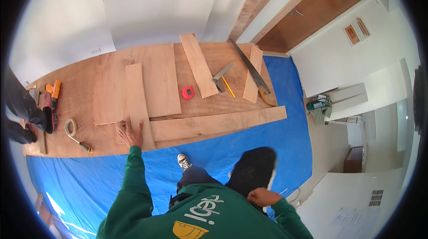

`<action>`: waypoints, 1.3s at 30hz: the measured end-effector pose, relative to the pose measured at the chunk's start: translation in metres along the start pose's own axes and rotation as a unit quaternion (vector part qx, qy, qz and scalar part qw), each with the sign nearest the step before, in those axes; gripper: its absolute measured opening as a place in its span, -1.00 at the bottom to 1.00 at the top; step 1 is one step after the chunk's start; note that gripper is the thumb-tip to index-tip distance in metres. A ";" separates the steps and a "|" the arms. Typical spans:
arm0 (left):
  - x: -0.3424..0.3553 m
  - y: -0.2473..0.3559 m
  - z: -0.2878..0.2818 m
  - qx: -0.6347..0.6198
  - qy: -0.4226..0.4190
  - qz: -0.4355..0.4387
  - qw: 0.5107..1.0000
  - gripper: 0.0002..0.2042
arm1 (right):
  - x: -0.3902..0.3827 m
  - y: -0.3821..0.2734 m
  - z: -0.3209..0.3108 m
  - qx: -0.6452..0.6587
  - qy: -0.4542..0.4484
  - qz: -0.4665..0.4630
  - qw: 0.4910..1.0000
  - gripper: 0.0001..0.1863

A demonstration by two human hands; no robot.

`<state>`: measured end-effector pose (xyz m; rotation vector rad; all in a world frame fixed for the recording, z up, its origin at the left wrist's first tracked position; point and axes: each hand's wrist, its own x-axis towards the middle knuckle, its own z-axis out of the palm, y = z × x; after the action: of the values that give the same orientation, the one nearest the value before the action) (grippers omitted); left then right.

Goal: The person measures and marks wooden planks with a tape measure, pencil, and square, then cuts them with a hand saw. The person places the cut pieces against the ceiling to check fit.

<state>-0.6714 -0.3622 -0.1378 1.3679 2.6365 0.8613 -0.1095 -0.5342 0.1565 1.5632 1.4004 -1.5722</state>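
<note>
Narrow board (136, 91), left of centre, is lying with its long axis running up-frame from the left hand (129, 135); that hand, the nearer, is resting open across its lower end; right hand (264, 197), lower right, is showing bent fingers, grip impossible to tell.

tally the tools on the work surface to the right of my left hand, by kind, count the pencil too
Saw: 1
Tape measure: 1
Square: 1
Pencil: 1
Total: 4
</note>
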 end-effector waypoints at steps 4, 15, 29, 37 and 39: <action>0.004 0.010 -0.005 -0.003 -0.020 -0.004 1.000 -0.28 | -0.095 -0.103 -0.067 0.169 0.149 -0.033 0.974 -0.70; 0.004 0.008 -0.002 -0.015 -0.006 0.010 1.000 -0.29 | -0.232 -0.206 -0.169 0.042 0.409 -0.177 0.894 -0.77; 0.031 0.068 0.003 0.025 -0.054 -0.184 0.981 -0.20 | 0.365 -0.142 -0.357 -0.157 0.511 -0.080 0.842 -0.56; 0.033 0.083 0.006 0.118 -0.049 -0.174 0.976 0.02 | 0.402 -0.107 -0.330 -0.150 0.458 0.010 0.876 -0.62; 0.040 0.091 0.005 0.112 -0.060 -0.169 0.977 0.06 | 0.411 -0.090 -0.345 -0.222 0.411 0.010 0.884 -0.60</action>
<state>-0.6270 -0.2881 -0.0883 0.9228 2.8168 0.4387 -0.1346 -0.0736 -0.1315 1.9996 1.9688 -0.4548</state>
